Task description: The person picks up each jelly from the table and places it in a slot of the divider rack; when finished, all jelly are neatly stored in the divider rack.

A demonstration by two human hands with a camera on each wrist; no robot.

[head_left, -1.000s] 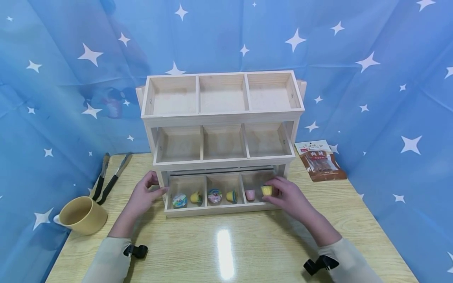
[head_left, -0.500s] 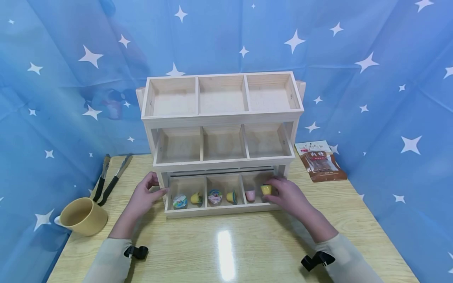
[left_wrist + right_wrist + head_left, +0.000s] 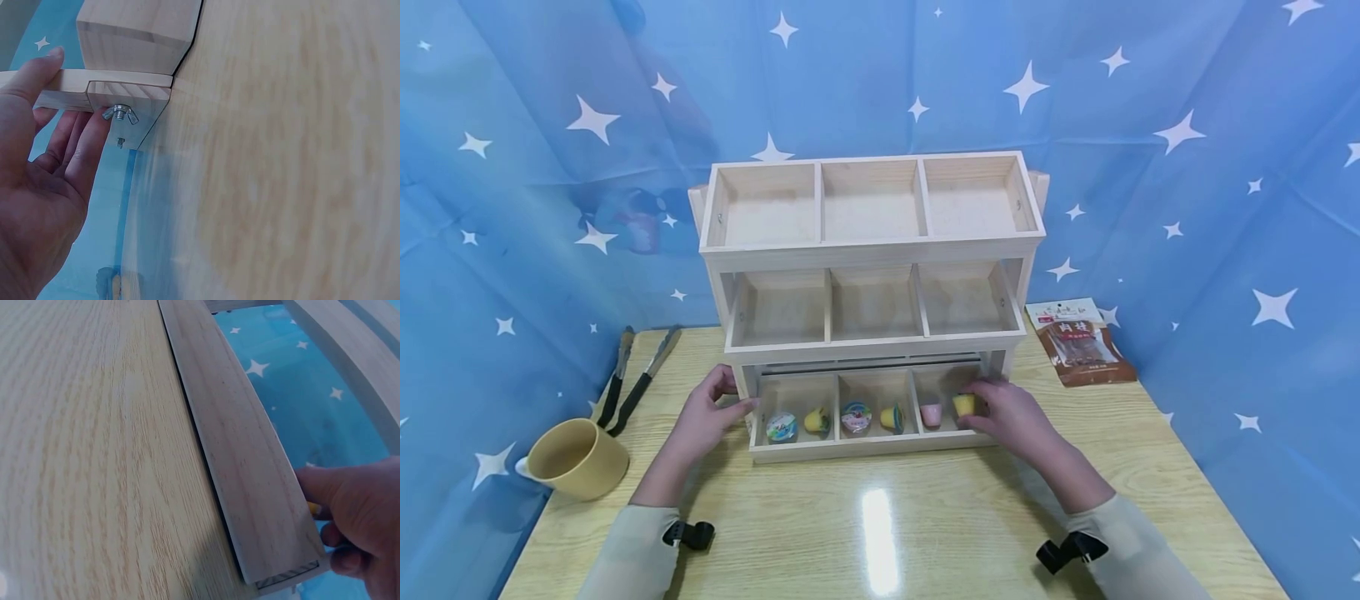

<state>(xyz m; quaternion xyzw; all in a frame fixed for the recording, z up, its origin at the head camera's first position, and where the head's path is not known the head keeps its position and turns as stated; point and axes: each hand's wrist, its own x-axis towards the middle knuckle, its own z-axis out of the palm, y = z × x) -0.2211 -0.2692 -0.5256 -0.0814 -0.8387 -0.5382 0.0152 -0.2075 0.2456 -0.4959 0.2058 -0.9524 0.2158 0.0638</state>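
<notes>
A pale wooden three-tier shelf point(image 3: 872, 254) stands at the back of the table, each tier split into three compartments. My left hand point(image 3: 711, 411) grips the left side of its bottom tier. The left wrist view has thumb and fingers on either side of a wooden frame piece point(image 3: 56, 100), near a wing nut point(image 3: 120, 114). With thumb and fingers, my right hand point(image 3: 1011, 419) pinches a yellow jelly cup point(image 3: 964, 405) in the bottom right compartment, beside a pink jelly cup point(image 3: 931, 415). The bottom board's front point(image 3: 244, 444) hides most of the yellow cup in the right wrist view.
Jelly cups point(image 3: 781, 427) lie in pairs in the bottom left and middle compartments. A yellow mug point(image 3: 576, 458) and black-handled tongs point(image 3: 632, 387) are on the left. Right of the shelf lies a brown snack bag point(image 3: 1081, 343). Behind hangs a blue star-patterned curtain point(image 3: 880, 75).
The yellow jelly cup and the right hand have shifted very slightly within the compartment. My left hand stays on the shelf's side.
</notes>
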